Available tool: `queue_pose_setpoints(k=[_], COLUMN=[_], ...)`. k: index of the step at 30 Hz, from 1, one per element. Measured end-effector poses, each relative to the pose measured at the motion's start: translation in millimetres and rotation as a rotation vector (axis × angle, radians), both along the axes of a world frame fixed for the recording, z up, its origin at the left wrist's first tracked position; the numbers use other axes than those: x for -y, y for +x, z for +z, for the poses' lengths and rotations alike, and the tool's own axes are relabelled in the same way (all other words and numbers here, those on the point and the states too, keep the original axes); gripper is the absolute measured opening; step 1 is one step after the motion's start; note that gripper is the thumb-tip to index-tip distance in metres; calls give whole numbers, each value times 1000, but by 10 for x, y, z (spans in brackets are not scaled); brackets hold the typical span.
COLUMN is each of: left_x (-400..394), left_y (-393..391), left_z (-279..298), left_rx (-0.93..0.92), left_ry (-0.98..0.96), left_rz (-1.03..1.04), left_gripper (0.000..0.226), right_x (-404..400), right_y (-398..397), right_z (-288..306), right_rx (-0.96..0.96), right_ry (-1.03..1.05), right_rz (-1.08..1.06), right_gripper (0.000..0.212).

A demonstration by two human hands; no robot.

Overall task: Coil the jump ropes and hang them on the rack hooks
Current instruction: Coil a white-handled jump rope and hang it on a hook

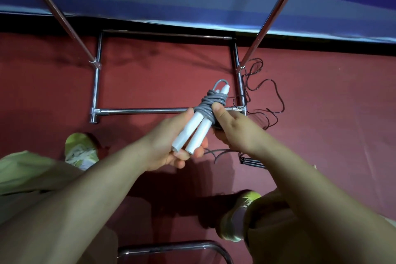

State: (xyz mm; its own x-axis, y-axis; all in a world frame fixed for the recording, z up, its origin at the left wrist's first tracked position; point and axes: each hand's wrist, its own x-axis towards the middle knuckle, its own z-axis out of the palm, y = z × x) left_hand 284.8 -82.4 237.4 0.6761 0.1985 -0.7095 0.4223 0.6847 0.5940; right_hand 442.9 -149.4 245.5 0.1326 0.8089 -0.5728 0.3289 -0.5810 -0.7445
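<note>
left hand (171,146) + right hand (233,128): grip coiled grey rope (209,106) | white handles (194,133) together

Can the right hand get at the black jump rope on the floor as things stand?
Probably not yet. The right hand grips the grey cord wound round the white-handled jump rope, which the left hand also holds. The black jump rope lies loose by the rack base, nothing covering it.

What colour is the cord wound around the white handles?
Grey cord; head view shows it best.
</note>
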Motion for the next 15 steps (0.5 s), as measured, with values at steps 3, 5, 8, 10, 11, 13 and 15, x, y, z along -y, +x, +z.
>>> queue_pose_setpoints(k=[3,5,8,10,11,13,15], left_x=[48,64,70,47,33,26,37], left_y=[13,34,63,49,43,33,50], left_z=[1,-2,-35,-60,-70,-86,-114], left_rx=[-67,-119,-191,-235,-251,-268,-273], left_ry=[108,194,301,336,339,345,393], left_rz=[17,39,84,88,85,74,67], left_gripper=[65,65,58,51,46,38,33], right_x=[-9,4,17,17,17,24,33], right_y=[-57,-87,-108,-108,-109,-120,-141], right_z=[-12,7,30,10,-1,-15,-6], right_rx=[98,54,48,31,13,-36,-114], right_ry=[-14,-33,-119,-160,-171,-195,-227], right_rz=[10,-25,-47,-53,-57,-67,-98], right_gripper=[54,54,60,67,69,71,67])
